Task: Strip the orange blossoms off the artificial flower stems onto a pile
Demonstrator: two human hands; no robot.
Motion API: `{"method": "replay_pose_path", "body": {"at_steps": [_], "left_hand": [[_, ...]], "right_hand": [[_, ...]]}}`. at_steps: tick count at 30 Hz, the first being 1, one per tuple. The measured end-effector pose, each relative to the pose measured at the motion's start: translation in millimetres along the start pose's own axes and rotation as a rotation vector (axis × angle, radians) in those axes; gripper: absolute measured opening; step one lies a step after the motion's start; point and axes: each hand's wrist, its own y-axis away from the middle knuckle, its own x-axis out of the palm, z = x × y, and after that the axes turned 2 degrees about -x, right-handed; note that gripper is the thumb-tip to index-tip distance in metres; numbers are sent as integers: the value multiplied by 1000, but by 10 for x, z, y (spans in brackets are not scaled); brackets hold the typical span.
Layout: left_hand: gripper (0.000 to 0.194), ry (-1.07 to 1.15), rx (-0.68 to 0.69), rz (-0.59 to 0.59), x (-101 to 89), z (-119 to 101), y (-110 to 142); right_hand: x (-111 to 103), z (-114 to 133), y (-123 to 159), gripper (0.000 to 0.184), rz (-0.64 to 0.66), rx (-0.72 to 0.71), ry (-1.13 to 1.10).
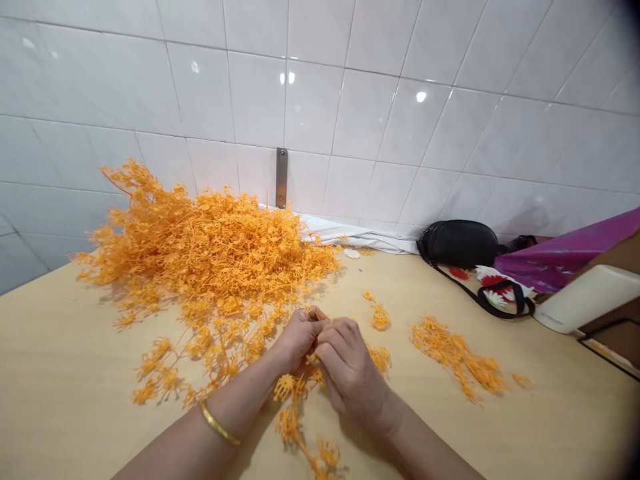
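Observation:
My left hand (299, 337) and my right hand (350, 367) meet over the table, both with fingers closed on a sprig of orange artificial flowers (290, 423). The sprig's stem hangs down between my wrists toward the front edge of the view. My fingertips hide the exact spot where they pinch it. Left of my hands, more orange sprigs (205, 353) lie spread out, running back into a tall heap (215, 247) of the same flowers. Just beyond my right hand lies a small orange cluster (381, 317).
To the right lies a separate small pile of orange blossoms (460, 360). Farther back are a black bag (457, 242) with its strap, red and white flowers (497, 287), a purple sheet (565, 250) and a cream container (593, 299). White cloth (350, 233) runs along the tiled wall.

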Motion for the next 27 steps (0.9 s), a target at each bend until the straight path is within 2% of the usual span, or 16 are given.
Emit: {"method": "replay_pose_path", "body": {"at_steps": [3, 5, 7, 8, 9, 12, 15, 18, 21, 23, 27], "left_hand": [[22, -73, 33, -44, 12, -19, -22], [22, -48, 3, 13, 17, -21, -2], [21, 17, -70, 102, 19, -16, 40], [20, 45, -110, 143, 18, -14, 62], [19, 60, -142, 169, 14, -14, 81], [14, 49, -183, 209, -11, -35, 111], [11, 41, -213, 230, -44, -60, 99], [9, 24, -211, 250, -62, -63, 69], [8, -18, -161, 212, -52, -56, 55], [8, -63, -128, 166, -30, -60, 66], [17, -101, -111, 105, 39, -79, 122]], "right_hand": [[-76, 241, -134, 17, -93, -79, -147], [-171, 195, -204, 18, -161, 35, -146], [-284, -58, -213, 22, -237, 329, -27], [-334, -237, -189, 28, -229, 506, 26], [-373, -429, -146, 32, -193, 622, 72], [-393, -917, 48, 28, -46, 752, 227], [-307, -1097, 203, 34, 71, 769, 187], [-247, -1037, 227, 36, 222, 761, -131], [-241, -933, 181, 28, 320, 796, -368], [-226, -886, 162, 21, 301, 809, -413], [-131, -814, 168, 21, 161, 843, -390]]}}
